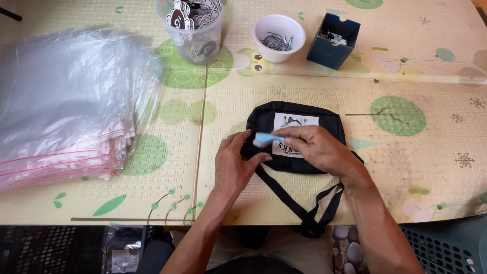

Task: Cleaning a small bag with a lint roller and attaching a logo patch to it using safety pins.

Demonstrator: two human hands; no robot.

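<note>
A small black pouch bag (299,112) with a white printed patch lies flat on the patterned mat (314,187), its black strap (299,203) trailing over the near edge. My left hand (234,165) rests on the bag's left end, fingers pinching the fabric. My right hand (317,148) lies across the bag's front and holds a small light-blue piece (266,138) between its fingertips, close to my left fingers.
A thick stack of clear zip bags (66,101) covers the left side. At the back stand a clear plastic cup of printed stickers (195,28), a white bowl of thin metal rings (279,36) and a dark blue box (334,40).
</note>
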